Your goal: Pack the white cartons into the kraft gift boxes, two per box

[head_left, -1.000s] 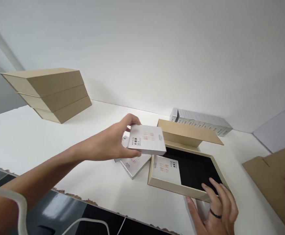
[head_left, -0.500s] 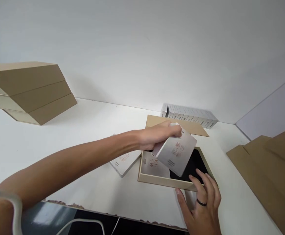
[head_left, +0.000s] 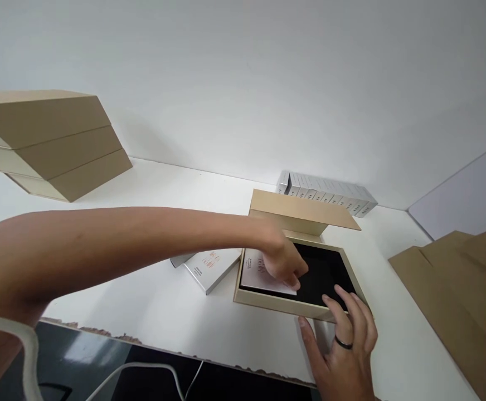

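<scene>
A beige box [head_left: 268,304] lies open on the table, its lid [head_left: 301,207] folded back and its inside black. In its left part sits a silver-white packet [head_left: 257,274] with reddish print. My left hand [head_left: 283,260] reaches in with curled fingers, closed at the packet's right edge; its fingertips are partly hidden. My right hand [head_left: 347,340] is spread over the box's front right corner, fingertips inside the rim and thumb outside the front wall. Left of the box lies a similar silver-white packet [head_left: 209,269], with another silver object [head_left: 180,259] beside it, partly behind my left forearm.
Stacked beige boxes [head_left: 65,147] stand at the left. A row of thin silver boxes [head_left: 330,192] is near the back wall. Brown cardboard [head_left: 456,289] lies at the right. White cables [head_left: 151,365] hang past the table's rough front edge.
The silver-white packet that my left hand held above the box is out of that hand. My left hand has moved down into the box. My right hand has stayed at the corner.
</scene>
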`<state>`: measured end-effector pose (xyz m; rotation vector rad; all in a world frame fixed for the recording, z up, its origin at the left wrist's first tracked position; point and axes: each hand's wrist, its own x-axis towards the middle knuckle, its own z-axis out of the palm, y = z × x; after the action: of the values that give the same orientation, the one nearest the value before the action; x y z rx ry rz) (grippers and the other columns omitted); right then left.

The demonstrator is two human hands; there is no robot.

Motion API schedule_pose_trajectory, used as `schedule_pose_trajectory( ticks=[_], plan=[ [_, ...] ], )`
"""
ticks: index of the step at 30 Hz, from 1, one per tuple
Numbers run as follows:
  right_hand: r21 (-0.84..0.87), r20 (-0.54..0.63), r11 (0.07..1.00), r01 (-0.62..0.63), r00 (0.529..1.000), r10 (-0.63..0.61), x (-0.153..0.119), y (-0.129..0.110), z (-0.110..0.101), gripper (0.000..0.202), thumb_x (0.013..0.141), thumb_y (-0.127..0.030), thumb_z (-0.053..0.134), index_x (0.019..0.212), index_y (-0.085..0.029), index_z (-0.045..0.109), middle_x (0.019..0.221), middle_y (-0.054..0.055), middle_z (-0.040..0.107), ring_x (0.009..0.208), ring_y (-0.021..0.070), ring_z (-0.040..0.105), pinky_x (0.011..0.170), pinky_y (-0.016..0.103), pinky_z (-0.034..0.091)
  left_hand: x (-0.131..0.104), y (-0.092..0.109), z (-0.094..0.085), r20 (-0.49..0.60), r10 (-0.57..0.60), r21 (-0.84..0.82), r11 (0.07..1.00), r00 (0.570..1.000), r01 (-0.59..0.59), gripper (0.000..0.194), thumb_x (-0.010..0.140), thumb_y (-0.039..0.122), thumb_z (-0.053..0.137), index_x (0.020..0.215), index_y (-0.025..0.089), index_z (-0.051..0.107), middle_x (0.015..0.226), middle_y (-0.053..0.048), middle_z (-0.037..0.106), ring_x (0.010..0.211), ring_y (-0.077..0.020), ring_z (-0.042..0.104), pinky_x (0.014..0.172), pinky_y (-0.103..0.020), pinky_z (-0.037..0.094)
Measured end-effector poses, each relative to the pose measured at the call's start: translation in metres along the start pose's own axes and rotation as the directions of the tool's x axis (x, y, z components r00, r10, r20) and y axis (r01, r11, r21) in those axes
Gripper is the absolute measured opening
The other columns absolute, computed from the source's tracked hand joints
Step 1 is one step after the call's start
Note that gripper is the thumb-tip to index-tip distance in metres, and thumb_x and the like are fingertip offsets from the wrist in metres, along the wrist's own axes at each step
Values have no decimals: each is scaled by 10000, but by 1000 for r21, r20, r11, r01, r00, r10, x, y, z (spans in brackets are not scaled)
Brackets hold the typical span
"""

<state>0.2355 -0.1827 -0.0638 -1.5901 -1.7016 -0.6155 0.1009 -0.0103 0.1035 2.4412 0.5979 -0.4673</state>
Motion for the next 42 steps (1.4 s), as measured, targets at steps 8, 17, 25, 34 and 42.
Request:
schedule_pose_trajectory(
  ticks=[8, 17, 25, 34, 42],
  plan=[
    [12, 15, 1000, 1, 1000, -1, 0, 1, -4, 493, 992, -511, 559, 1314, -141, 520, 1407, 235, 523, 1368, 419, 448, 1069, 632, 415, -19, -16, 18, -1, 103, 191, 976, 995, -101, 738, 678, 586, 806, 1300, 211, 677, 1249, -153, 684, 1043, -358, 658, 848, -415, 512],
    [4, -2, 1000, -8, 1000, 8, -1, 3, -3, 511, 966, -506, 607, 1321, -149, 521, 1408, 241, 534, 1380, 445, 453, 1119, 666, 366, -59, -33, 57, -512, 242, 128, 970, 824, -205, 616, 906, 496, 662, 1410, 197, 474, 1477, -153, 573, 1321, -307, 571, 1086, -409, 456],
    [-4, 1, 1000, 0, 1000, 0, 0, 4, -4, 514, 957, -496, 618, 1321, -144, 527, 1385, 249, 553, 1363, 461, 477, 1117, 678, 367, -151, -118, 114, -651, -662, -393, 712, 371, 582, 842, 739, 699, 724, 1307, 169, 398, 1298, -235, 620, 1149, -446, 626, 917, -555, 519],
    [28, -2, 1000, -7, 1000, 7, 1, 2, -4, 501, 958, -492, 615, 1306, -141, 527, 1388, 250, 536, 1353, 461, 472, 1120, 680, 364, -187, -105, 112, -676, -623, -577, 780, 393, 242, 565, 785, 641, 738, 1095, 263, 456, 1327, -100, 621, 1182, -359, 637, 860, -473, 578],
    [280, -58, 951, -133, 986, 156, -1, 0, -13, 750, 896, -385, 728, 1508, -193, 337, 1565, 249, 314, 1484, 391, 331, 1152, 719, 309, -116, -26, 70, -776, -269, -330, 944, 570, -4, 500, 781, 508, 811, 1076, 247, 502, 1302, -76, 625, 1119, -287, 640, 870, -412, 563]
  ],
)
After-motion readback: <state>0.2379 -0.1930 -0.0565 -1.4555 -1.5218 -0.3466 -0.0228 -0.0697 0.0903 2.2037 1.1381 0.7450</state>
